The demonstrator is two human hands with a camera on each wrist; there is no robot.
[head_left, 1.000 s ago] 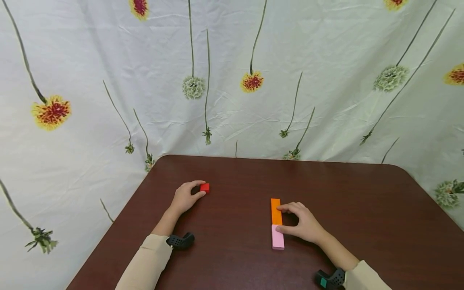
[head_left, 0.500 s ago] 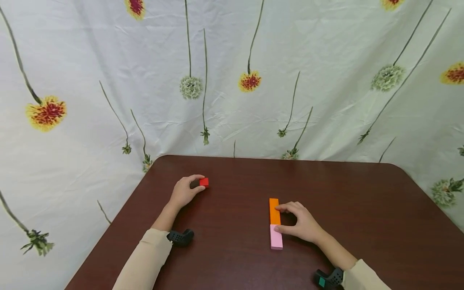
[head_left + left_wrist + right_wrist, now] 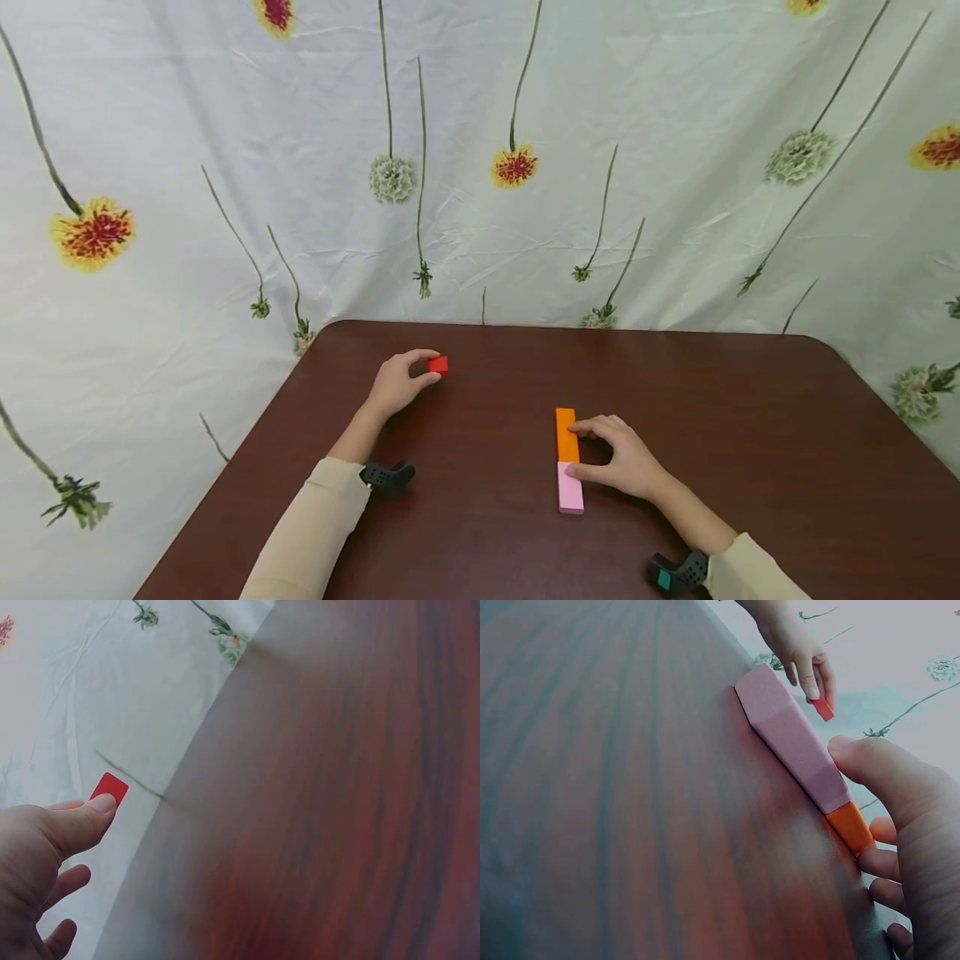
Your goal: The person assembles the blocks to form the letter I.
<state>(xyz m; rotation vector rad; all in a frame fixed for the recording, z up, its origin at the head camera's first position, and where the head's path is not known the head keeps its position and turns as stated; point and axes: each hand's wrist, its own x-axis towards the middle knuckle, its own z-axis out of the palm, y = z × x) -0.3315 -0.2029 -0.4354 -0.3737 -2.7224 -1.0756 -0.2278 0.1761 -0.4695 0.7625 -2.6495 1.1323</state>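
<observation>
At the table's far left, my left hand (image 3: 396, 385) pinches a small red block (image 3: 438, 365) between thumb and fingers. In the left wrist view the red block (image 3: 110, 790) sticks out past the thumb tip, and the other fingers are loosely bent. Right of the table's middle, an orange block (image 3: 567, 435) and a pink block (image 3: 570, 487) lie end to end in one line, the orange one farther away. My right hand (image 3: 626, 461) is beside them, its thumb tip at the pink block's side and its fingertips at the orange block's side.
The dark brown wooden table (image 3: 480, 533) has rounded far corners. Behind it hangs a white cloth (image 3: 465, 217) printed with flowers. A dark band (image 3: 387, 477) sits on the left wrist and another band (image 3: 677, 575) on the right.
My left hand has moved away from me and slightly to the right, carrying the red block. The right hand and the two blocks beside it have stayed in place.
</observation>
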